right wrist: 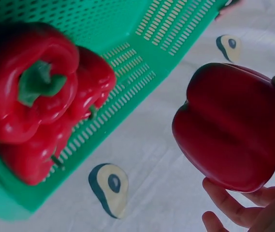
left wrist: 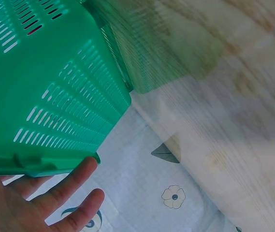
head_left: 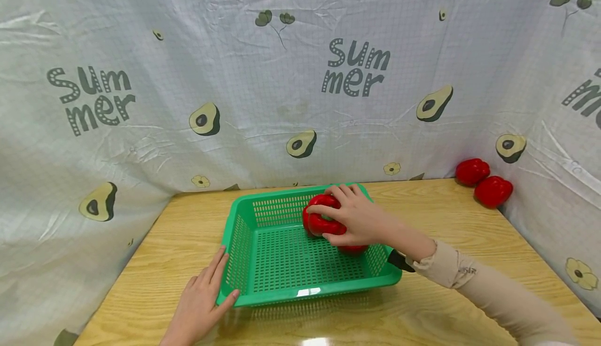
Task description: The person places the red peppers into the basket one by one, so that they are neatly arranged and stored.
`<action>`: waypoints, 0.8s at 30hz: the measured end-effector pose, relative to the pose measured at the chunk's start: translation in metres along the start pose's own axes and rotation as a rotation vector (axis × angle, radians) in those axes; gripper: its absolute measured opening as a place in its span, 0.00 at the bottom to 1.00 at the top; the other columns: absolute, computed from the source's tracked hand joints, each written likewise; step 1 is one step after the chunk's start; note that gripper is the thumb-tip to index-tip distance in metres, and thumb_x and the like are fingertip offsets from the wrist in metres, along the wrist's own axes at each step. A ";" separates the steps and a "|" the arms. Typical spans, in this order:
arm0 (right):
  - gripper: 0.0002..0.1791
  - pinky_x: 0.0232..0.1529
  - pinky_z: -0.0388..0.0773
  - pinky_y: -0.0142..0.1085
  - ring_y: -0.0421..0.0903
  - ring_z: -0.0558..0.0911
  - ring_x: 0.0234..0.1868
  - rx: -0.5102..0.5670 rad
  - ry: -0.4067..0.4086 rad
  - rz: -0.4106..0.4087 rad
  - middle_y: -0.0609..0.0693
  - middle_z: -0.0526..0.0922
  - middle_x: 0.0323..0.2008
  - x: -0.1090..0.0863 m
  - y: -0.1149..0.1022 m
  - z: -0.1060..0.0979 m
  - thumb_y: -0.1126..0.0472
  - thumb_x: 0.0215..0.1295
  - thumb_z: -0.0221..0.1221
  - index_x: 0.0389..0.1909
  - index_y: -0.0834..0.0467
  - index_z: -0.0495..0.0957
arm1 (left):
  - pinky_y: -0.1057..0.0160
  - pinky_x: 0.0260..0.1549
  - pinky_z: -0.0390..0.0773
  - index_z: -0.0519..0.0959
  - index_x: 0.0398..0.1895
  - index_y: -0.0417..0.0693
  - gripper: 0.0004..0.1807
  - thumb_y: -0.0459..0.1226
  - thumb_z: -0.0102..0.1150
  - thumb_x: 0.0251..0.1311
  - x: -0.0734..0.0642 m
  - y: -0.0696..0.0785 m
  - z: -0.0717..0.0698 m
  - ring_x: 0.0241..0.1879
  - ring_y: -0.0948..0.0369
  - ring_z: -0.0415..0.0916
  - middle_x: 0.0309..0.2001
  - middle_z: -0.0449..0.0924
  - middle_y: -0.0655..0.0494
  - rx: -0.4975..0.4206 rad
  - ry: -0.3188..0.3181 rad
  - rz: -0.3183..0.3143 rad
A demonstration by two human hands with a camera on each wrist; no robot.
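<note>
My right hand (head_left: 352,218) grips a red bell pepper (head_left: 324,226) over the right part of a green plastic basket (head_left: 305,298). The right wrist view shows the held bell pepper (right wrist: 234,128) with fingers (right wrist: 229,205) along its side. More red bell peppers are in the basket, one with a thick green stem (right wrist: 43,84); in the head view one bell pepper (head_left: 352,250) is partly hidden below my right hand. My left hand (head_left: 199,294) touches the basket's left edge near the front corner. Its fingers (left wrist: 65,191) look fairly straight beside the rim in the left wrist view.
Two more red bell peppers (head_left: 493,192) lie at the table's far right corner, close to the cloth. A wooden table (head_left: 446,231) bears the basket. White cloth (head_left: 244,74) printed with avocados hangs behind and along both sides.
</note>
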State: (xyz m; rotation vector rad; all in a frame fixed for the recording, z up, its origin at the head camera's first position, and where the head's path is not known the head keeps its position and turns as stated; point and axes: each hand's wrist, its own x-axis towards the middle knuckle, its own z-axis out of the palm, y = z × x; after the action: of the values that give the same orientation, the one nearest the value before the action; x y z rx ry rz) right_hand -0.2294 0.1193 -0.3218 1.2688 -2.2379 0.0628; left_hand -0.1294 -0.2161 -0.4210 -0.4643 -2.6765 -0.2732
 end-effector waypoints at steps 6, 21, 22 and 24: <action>0.25 0.39 0.64 0.41 0.45 0.68 0.43 0.040 -0.056 -0.001 0.50 0.72 0.44 0.011 -0.002 0.013 0.43 0.50 0.56 0.53 0.40 0.69 | 0.45 0.37 0.73 0.61 0.62 0.38 0.38 0.49 0.57 0.51 0.000 0.000 0.000 0.49 0.47 0.73 0.65 0.58 0.45 0.004 0.001 -0.003; 0.27 0.46 0.66 0.52 0.50 0.67 0.48 0.116 -0.402 -0.013 0.53 0.69 0.49 0.017 -0.010 0.042 0.44 0.48 0.60 0.52 0.40 0.68 | 0.45 0.37 0.73 0.61 0.62 0.38 0.38 0.50 0.57 0.51 -0.001 0.000 -0.001 0.49 0.47 0.73 0.65 0.58 0.45 0.008 0.010 0.009; 0.27 0.47 0.65 0.53 0.51 0.67 0.48 0.119 -0.427 -0.011 0.53 0.68 0.50 0.016 -0.010 0.044 0.44 0.48 0.61 0.52 0.40 0.68 | 0.45 0.37 0.73 0.61 0.62 0.38 0.38 0.50 0.57 0.51 -0.001 0.000 -0.001 0.49 0.47 0.73 0.65 0.58 0.45 0.008 0.011 0.009; 0.27 0.48 0.65 0.55 0.52 0.67 0.48 0.116 -0.468 -0.014 0.53 0.67 0.51 0.016 -0.010 0.047 0.45 0.49 0.61 0.52 0.41 0.68 | 0.45 0.37 0.73 0.61 0.62 0.38 0.38 0.50 0.57 0.51 -0.001 0.000 -0.001 0.49 0.47 0.73 0.65 0.58 0.45 0.009 0.012 0.010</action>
State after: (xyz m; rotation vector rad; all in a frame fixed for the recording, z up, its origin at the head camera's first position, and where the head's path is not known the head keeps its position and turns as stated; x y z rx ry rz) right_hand -0.2487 0.0871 -0.3556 1.4812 -2.6494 -0.1245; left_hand -0.1284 -0.2163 -0.4207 -0.4720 -2.6623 -0.2595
